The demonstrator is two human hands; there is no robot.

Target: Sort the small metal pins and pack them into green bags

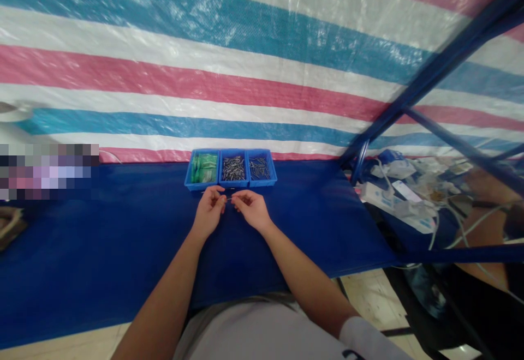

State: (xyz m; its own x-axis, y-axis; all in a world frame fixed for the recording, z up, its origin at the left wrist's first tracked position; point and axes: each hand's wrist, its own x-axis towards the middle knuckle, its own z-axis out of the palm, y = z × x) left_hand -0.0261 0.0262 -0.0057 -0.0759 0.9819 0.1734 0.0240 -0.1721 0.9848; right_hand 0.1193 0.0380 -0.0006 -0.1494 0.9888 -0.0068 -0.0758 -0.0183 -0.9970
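Observation:
My left hand (210,209) and my right hand (250,207) face each other just in front of three joined blue bins. Between their pinched fingertips runs a small thin metal piece (228,199), its ends hidden in the fingers. Green plastic packets (204,168) fill the left bin (189,177). In the middle bin (233,184) lies a heap of small metal pins or screws (233,168). The right bin (275,174) holds fewer similar metal pieces (259,168).
The bins stand at the back of a blue-covered table (123,240), against a striped plastic sheet (245,87). On the right are a blue metal frame (399,106), a white power strip (393,207), cables and plastic bags. Another person's arm (487,229) is at far right.

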